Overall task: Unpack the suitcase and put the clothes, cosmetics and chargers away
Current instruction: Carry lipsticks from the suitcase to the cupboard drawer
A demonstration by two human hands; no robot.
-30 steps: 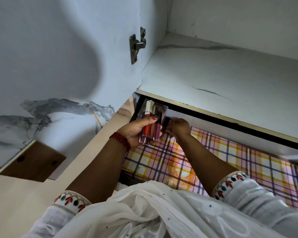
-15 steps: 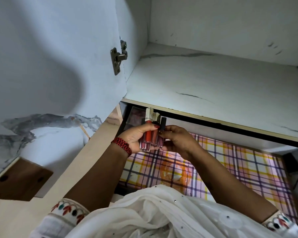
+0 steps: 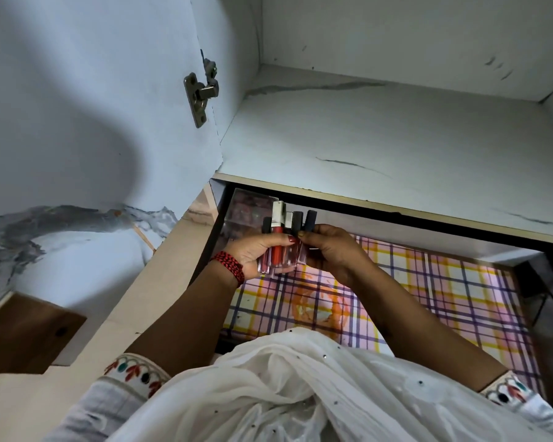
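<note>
While the person is leaning over the open drawer, the left hand is gripping a bunch of lip gloss tubes. Its fingers are curling round them and its thumb is pressing across the front. The tubes are standing side by side, with their caps pointing far, toward the edge of the shelf, and their clear bottoms pointing near. The bunch is hanging over the far left corner of the drawer, above the checked liner. A clear box is sitting just behind it in that corner.

The right hand is touching the bunch from the right. Its fingertips are pinching the dark-capped tube at the right edge. So I think the right hand is the one for pulling that tube out, and it is going to need to slide along the tube's length, toward the caps.

Both arms are reaching forward from the near side, and the left wrist is wearing a red thread bracelet. The drawer floor is lying right under both hands.
</note>
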